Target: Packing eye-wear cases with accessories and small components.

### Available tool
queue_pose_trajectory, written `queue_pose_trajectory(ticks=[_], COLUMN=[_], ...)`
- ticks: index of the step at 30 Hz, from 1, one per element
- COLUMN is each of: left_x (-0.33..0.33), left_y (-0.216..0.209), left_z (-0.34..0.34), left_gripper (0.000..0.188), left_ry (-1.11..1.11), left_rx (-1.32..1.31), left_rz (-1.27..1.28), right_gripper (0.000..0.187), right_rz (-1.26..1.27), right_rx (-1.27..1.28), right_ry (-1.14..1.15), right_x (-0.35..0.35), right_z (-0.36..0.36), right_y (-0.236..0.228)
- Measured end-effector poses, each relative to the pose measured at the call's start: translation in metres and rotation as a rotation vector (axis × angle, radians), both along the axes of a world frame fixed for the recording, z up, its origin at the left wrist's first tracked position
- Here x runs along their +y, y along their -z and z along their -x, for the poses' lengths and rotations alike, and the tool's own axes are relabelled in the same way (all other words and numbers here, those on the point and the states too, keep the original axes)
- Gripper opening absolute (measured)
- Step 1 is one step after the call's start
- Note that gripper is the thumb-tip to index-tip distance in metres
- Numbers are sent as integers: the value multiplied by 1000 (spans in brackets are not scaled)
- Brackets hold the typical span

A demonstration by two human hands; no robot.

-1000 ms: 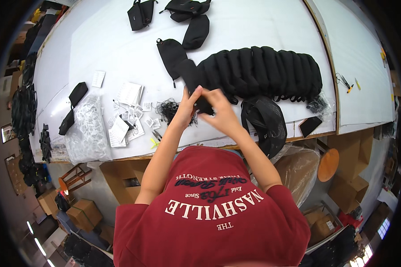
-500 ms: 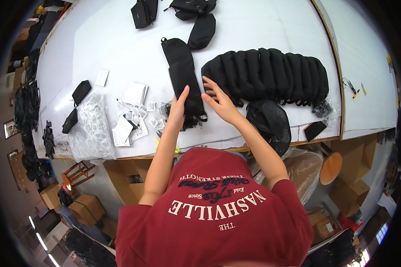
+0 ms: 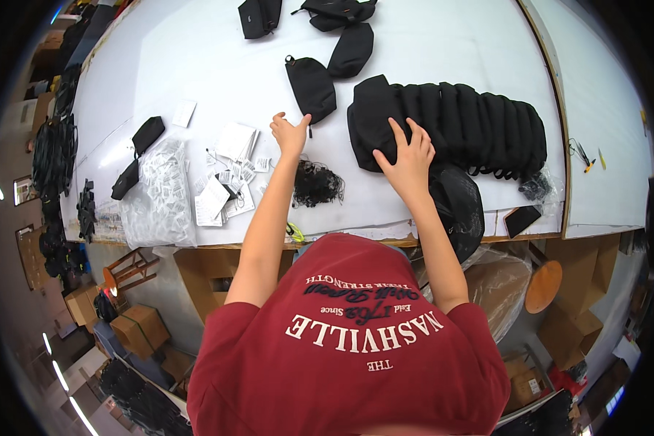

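Note:
A row of black fabric pouches (image 3: 479,131) lies packed side by side on the white table. At its left end a single black pouch (image 3: 373,109) leans flat against the others. My right hand (image 3: 408,161) rests on that pouch with fingers spread. Further left, another black pouch (image 3: 312,89) lies flat. My left hand (image 3: 291,136) is at its lower end, fingers apart and thumb at the pouch's edge; nothing shows in its grasp. Between my forearms sits a tangle of thin black cords (image 3: 317,183).
To the left lie white cards and tags (image 3: 225,182), a clear bag of tags (image 3: 156,192) and two small black pouches (image 3: 148,134). More black pouches (image 3: 352,51) are at the far side. A black mesh bag (image 3: 456,211) and a phone (image 3: 522,220) lie near the front edge.
The upper of two stacked pouches has moved right to the row's left end, uncovering the black cords. My right hand followed it, while my left hand moved slightly away.

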State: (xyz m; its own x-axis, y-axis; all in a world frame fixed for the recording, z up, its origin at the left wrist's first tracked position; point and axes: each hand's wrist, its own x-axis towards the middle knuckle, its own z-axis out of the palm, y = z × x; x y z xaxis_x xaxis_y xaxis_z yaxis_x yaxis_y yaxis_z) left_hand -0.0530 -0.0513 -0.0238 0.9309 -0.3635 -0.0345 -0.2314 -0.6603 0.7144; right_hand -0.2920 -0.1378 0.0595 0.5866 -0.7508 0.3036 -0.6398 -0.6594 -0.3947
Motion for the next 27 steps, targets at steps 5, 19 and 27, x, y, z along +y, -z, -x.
queue_pose_trajectory(ticks=[5,19,27], left_x=[44,214,270], left_y=[2,-14,-10], left_z=[-23,-7,-39], left_gripper=[39,26,79], left_ry=[255,-47,-203], left_rx=[185,-43,-143], left_rz=[23,-21,-412], right_gripper=[18,11,6], right_rz=[-681,-377,-1087], right_rx=[-346,48,-732], right_ry=[-242,-551,-409], right_x=[31,95,87], right_z=[-1,-3,-26], right_y=[-5,88,7])
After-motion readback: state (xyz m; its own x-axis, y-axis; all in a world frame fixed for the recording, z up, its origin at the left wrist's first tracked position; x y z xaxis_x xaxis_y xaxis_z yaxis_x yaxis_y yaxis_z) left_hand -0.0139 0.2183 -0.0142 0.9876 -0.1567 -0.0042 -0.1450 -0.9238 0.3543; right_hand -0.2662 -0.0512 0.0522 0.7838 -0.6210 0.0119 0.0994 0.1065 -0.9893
